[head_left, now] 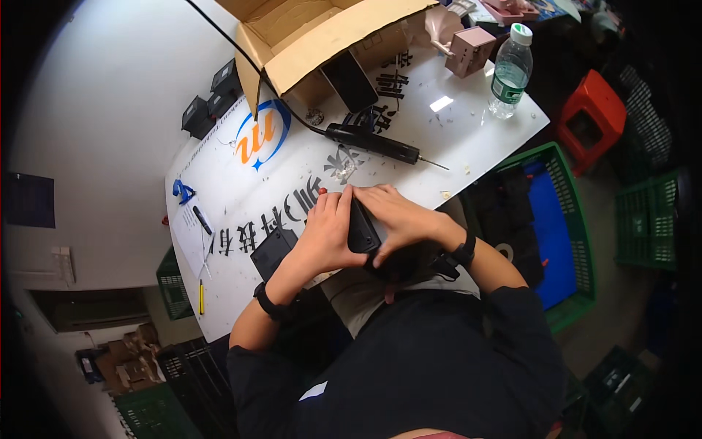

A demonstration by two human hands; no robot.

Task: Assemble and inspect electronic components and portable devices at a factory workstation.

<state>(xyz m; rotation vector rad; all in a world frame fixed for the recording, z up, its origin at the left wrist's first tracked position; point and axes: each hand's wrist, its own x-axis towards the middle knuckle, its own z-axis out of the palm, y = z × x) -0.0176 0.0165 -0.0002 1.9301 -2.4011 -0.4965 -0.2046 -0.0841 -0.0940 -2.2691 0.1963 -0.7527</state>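
Observation:
Both my hands press around a small black rectangular box (362, 228) at the near edge of the white table (468, 132). My left hand (325, 233) wraps its left side with the fingers curled over the top. My right hand (398, 214) covers its right side, fingers laid along the top edge. A second black box-shaped part (270, 251) lies on the table just left of my left hand. Each wrist wears a dark band.
A black electric screwdriver (369, 139) with its cable lies beyond my hands. An open cardboard box (314, 40), a dark phone (349, 79), a clear water bottle (510, 72) and a pink part (469, 50) stand at the far side. Green crates (578, 219) and a red stool (592, 117) sit to the right.

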